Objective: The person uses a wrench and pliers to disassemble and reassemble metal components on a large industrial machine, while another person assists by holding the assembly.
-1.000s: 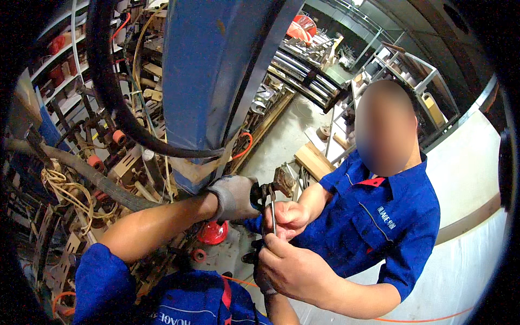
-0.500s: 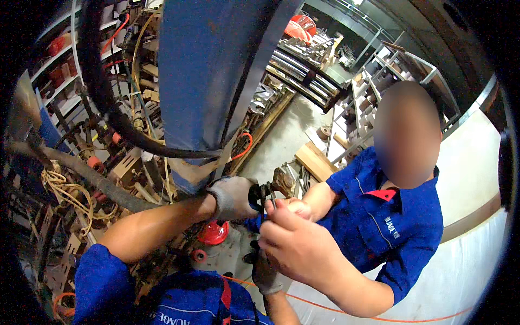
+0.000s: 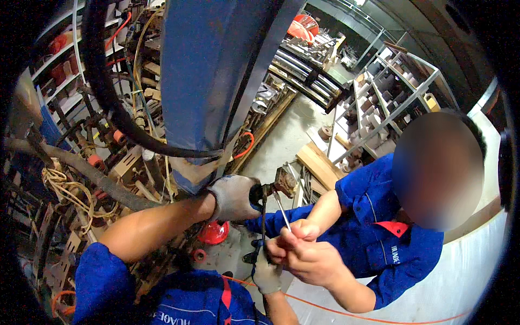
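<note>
My left hand (image 3: 234,197), in a grey glove with dark fingers, is closed around a dark fitting (image 3: 267,189) beside the lower end of the blue post. From that fitting a thin black hose (image 3: 264,219) runs down to my right hand (image 3: 266,273), gloved as well, its fingers closed about the lower part. A co-worker's bare hands (image 3: 311,257) hold a slim metal rod, like a screwdriver shaft (image 3: 283,211), whose far end meets the fitting. Those hands partly overlap my right hand's fingers. My left fingertips are hard to make out.
The blue post (image 3: 203,76) rises close ahead, with a thick black hose (image 3: 127,130) looping across it. Machine parts and tied cord (image 3: 65,187) crowd the left. A red round object (image 3: 214,233) lies below. The co-worker (image 3: 352,233) stands at right, before loaded shelves (image 3: 374,108).
The co-worker has shifted right and lower, and the bare hands have drawn down from the fitting, exposing the metal rod. My left hand has hardly moved; my right hand shows more clearly.
</note>
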`<state>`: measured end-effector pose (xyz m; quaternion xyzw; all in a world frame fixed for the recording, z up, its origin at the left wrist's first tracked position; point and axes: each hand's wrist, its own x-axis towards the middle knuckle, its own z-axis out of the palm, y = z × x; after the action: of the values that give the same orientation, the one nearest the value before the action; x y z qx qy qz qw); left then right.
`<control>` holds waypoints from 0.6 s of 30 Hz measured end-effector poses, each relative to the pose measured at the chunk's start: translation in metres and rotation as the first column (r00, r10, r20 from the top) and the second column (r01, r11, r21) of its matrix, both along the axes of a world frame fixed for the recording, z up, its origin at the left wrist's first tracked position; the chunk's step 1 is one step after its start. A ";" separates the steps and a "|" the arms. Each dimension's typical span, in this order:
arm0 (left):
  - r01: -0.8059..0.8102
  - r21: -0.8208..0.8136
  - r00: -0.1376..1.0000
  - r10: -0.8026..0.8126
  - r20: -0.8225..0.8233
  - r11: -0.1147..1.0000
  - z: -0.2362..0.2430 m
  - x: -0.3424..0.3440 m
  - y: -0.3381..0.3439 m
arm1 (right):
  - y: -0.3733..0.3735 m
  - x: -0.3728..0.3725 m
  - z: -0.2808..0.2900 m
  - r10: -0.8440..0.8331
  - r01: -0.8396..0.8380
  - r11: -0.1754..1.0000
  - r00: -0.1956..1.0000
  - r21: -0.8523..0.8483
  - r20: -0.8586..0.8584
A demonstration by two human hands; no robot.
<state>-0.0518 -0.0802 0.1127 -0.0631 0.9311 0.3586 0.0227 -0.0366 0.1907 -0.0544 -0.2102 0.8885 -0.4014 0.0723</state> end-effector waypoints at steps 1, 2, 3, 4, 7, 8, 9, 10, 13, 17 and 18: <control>0.001 0.001 1.000 -0.001 -0.017 1.000 0.002 0.001 -0.001 | -0.008 0.006 0.014 0.007 -0.001 0.994 0.998 -0.110 0.060; 0.002 -0.004 1.000 -0.002 -0.026 1.000 0.002 0.003 -0.002 | -0.018 0.008 0.031 0.021 0.006 0.976 0.993 -0.219 0.119; 0.004 -0.008 0.999 -0.005 -0.037 1.000 0.003 0.004 -0.003 | -0.025 0.010 0.046 0.040 0.018 0.946 0.984 -0.323 0.173; 0.008 -0.012 0.999 -0.008 -0.046 1.000 0.003 0.005 -0.003 | -0.029 0.012 0.056 0.028 0.044 0.938 0.979 -0.344 0.204; 0.006 -0.016 0.999 -0.007 -0.046 1.000 0.006 0.004 -0.003 | -0.033 0.015 0.067 0.002 0.098 0.913 0.970 -0.395 0.245; 0.012 -0.014 0.999 -0.013 -0.049 1.000 0.007 0.004 -0.002 | -0.033 0.015 0.066 0.001 0.093 0.910 0.974 -0.404 0.225; 0.016 -0.010 0.999 -0.017 -0.050 1.000 0.006 0.004 -0.002 | -0.032 0.015 0.064 0.001 0.086 0.908 0.978 -0.411 0.207; 0.021 -0.007 0.998 -0.021 -0.052 1.000 0.006 0.004 -0.002 | -0.032 0.014 0.061 0.000 0.092 0.905 0.977 -0.416 0.215; 0.006 -0.004 0.999 -0.006 -0.037 1.000 0.010 0.005 -0.002 | -0.030 0.014 0.054 -0.001 0.104 0.899 0.972 -0.425 0.235; 0.002 -0.028 0.999 -0.003 -0.052 1.000 0.007 0.005 -0.001 | -0.030 0.014 0.059 0.000 0.084 0.917 0.978 -0.389 0.211; -0.001 -0.027 0.999 0.000 -0.052 1.000 0.005 0.004 -0.002 | -0.030 0.015 0.062 0.002 0.073 0.925 0.981 -0.372 0.195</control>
<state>-0.0475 -0.0818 0.1178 -0.0543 0.9361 0.3475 -0.0027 -0.0220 0.1609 0.0071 -0.1643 0.7873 -0.5843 0.1085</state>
